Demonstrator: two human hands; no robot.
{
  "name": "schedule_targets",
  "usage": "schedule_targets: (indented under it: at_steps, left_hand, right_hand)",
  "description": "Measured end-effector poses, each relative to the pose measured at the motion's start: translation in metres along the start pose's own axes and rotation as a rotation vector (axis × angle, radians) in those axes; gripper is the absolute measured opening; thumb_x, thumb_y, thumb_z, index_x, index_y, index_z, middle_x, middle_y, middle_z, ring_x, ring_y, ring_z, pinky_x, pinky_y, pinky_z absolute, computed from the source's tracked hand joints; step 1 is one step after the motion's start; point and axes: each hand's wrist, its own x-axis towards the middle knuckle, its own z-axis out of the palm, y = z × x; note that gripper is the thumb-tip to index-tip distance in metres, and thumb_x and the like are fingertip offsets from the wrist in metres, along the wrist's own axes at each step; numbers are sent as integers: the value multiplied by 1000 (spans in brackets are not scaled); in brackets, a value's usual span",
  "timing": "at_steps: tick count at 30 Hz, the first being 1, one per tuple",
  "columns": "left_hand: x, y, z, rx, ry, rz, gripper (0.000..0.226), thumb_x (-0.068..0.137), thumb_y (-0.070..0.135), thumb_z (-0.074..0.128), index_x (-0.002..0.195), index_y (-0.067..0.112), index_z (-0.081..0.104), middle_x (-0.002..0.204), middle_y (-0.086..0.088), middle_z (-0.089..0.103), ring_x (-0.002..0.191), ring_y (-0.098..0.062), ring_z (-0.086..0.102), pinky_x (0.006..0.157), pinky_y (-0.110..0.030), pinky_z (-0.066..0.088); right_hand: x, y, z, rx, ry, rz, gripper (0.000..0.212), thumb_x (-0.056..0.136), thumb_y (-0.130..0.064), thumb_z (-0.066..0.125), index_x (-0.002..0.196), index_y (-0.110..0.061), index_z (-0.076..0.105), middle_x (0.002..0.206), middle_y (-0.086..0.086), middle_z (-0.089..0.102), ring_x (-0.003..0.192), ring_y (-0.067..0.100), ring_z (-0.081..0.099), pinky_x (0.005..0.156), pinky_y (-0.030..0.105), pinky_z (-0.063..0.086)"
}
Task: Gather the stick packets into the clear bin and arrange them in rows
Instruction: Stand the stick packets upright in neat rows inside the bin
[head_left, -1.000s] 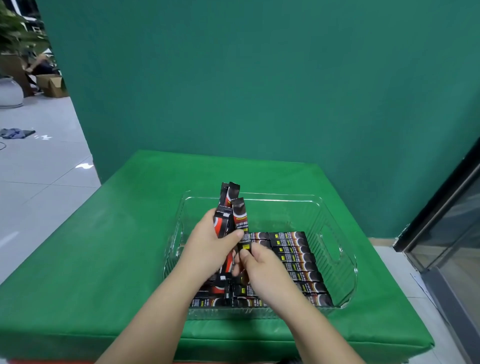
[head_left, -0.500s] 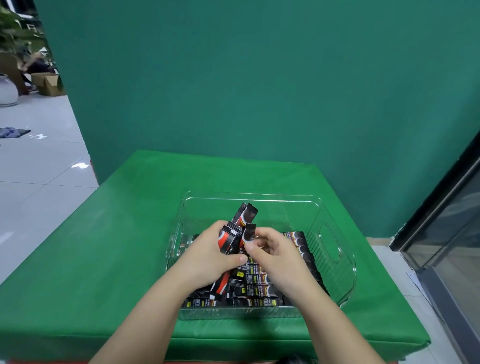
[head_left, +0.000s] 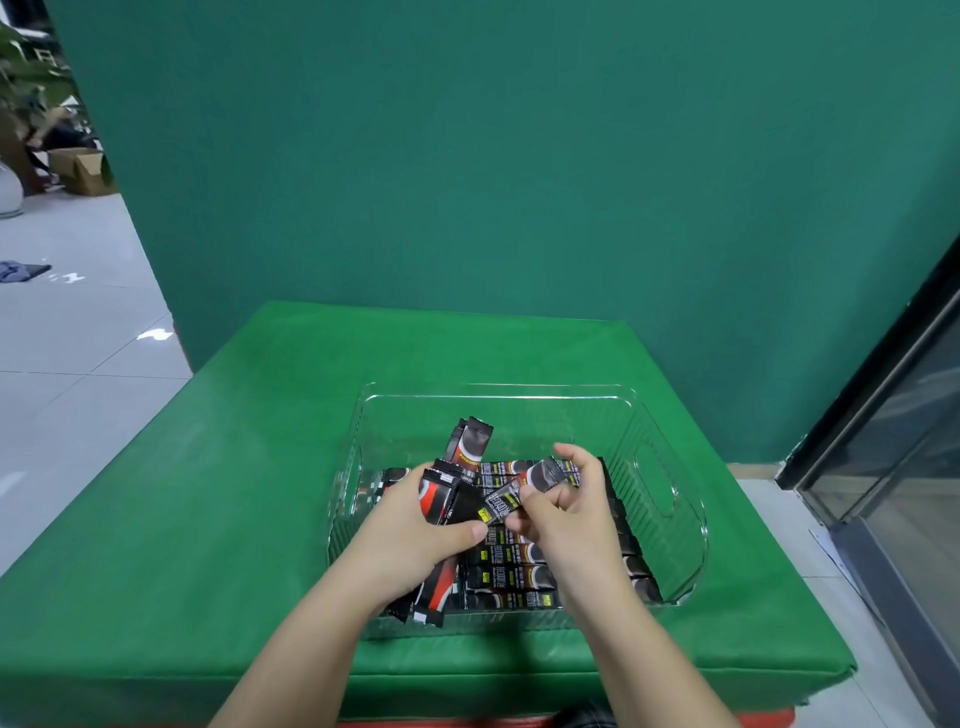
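Observation:
A clear plastic bin (head_left: 675, 525) stands on the green table. Rows of black stick packets (head_left: 511, 577) lie flat on its floor, partly hidden under my hands. My left hand (head_left: 410, 540) grips a bunch of black-and-red stick packets (head_left: 441, 499), held upright and slightly tilted over the bin's left half. My right hand (head_left: 566, 512) pinches a single stick packet (head_left: 524, 486) between thumb and fingers, holding it almost level just right of the bunch.
The green-covered table (head_left: 218, 493) has bare surface left of and behind the bin. A green backdrop rises behind it. A dark glass door frame (head_left: 883, 415) stands at the right. White tiled floor lies to the left.
My right hand has drawn one packet out of the bunch and turned it sideways to the right. The bunch in my left hand has sunk lower and tilted.

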Motion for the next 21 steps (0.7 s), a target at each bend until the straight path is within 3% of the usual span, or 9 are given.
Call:
schedule_targets:
  at_steps: [4,7,9,11,15,17,18,20,21]
  left_hand:
    - [-5,3,-2,-180,149,-84,26,80,9,77,97,20,60,88,2,73,85,-18,70,78,-34,53]
    - [-5,8,-6,-166,227,-74,26,80,5,74,93,20,58,84,1,71,80,-19,69,74,-33,52]
    - [-4,11,-7,-67,217,-21,28,79,3,73,89,23,57,78,3,69,75,-17,66,70,-28,48]
    - [-4,14,-7,53,159,15,30,78,4,73,88,26,56,76,6,67,73,-12,63,69,-27,47]
    - [-2,15,-10,80,80,34,32,76,1,71,91,26,57,73,6,67,64,-9,60,67,-27,50]
    - [-3,16,-15,27,90,43,32,75,-2,72,89,23,57,68,9,67,62,-6,58,63,-22,48]
    - [-4,17,-18,3,108,48,31,75,-2,73,89,22,58,67,10,67,63,-7,59,64,-22,47]
    - [-7,20,-27,-23,184,57,30,76,2,76,89,22,58,73,8,69,67,-9,62,67,-25,47]
    - [-8,22,-34,-26,237,59,29,77,5,77,89,24,58,76,6,69,69,-9,63,67,-25,47]
  right_hand:
    - [-3,4,-4,15,-32,89,20,90,-4,60,96,-17,46,74,7,60,58,12,61,56,23,49]
    - [-7,10,-7,-387,-121,13,20,87,-25,66,100,-17,52,97,-4,59,84,6,57,79,22,46]
    - [-11,9,-7,-821,-193,-208,46,85,-40,66,125,-26,48,122,-17,46,117,3,40,101,23,34]
    - [-13,3,-1,-944,-267,-336,57,87,-45,61,138,-28,42,132,-18,42,128,4,33,109,25,27]
    - [-15,0,12,-824,-383,-353,28,93,-34,56,119,-23,58,107,-11,63,98,8,56,80,24,42]
    - [-16,2,15,-681,-392,-289,6,93,-30,58,96,-27,62,79,-21,62,73,-2,54,66,22,40]
    - [-14,4,17,-635,-382,-249,9,92,-28,59,84,-31,58,70,-23,60,66,-3,52,61,21,39]
    - [-10,6,20,-601,-362,-203,14,93,-29,57,81,-34,54,73,-19,63,70,-2,56,66,24,45]
    - [-8,5,21,-631,-363,-179,4,95,-31,54,96,-32,57,90,-16,66,86,4,61,78,27,48]
